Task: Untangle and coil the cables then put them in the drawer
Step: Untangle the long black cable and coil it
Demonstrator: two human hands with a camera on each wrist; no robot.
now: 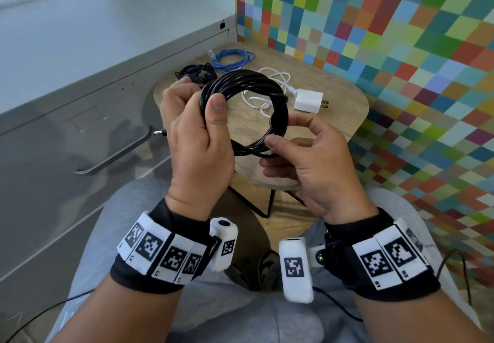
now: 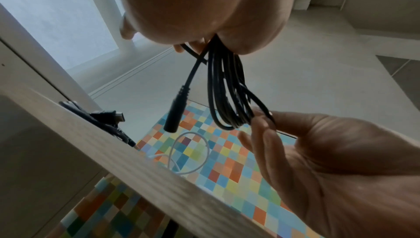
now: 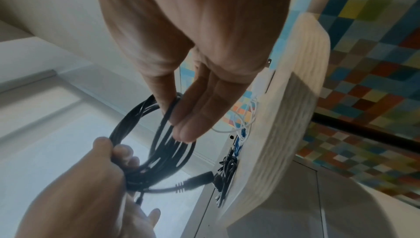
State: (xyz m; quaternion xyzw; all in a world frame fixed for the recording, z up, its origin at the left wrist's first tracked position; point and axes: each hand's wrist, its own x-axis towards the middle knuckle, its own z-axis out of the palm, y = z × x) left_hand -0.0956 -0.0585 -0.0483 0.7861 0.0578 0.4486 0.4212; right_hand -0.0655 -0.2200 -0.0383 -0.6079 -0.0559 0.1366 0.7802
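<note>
head view: both hands, left hand (image 1: pixel 195 139) and right hand (image 1: pixel 307 166), clamped on coiled black cable (image 1: pixel 248 86)

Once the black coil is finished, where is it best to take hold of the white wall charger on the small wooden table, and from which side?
Grip the white wall charger by its square body, not its prongs or thin white cable. It lies flat on the wooden table, prongs pointing right and cable leaving left, so probably come from above and pinch its near and far faces.

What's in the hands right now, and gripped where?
The coiled black cable: left hand grips the bundled loops at the coil's left side, right hand pinches strands at its lower right.
</note>
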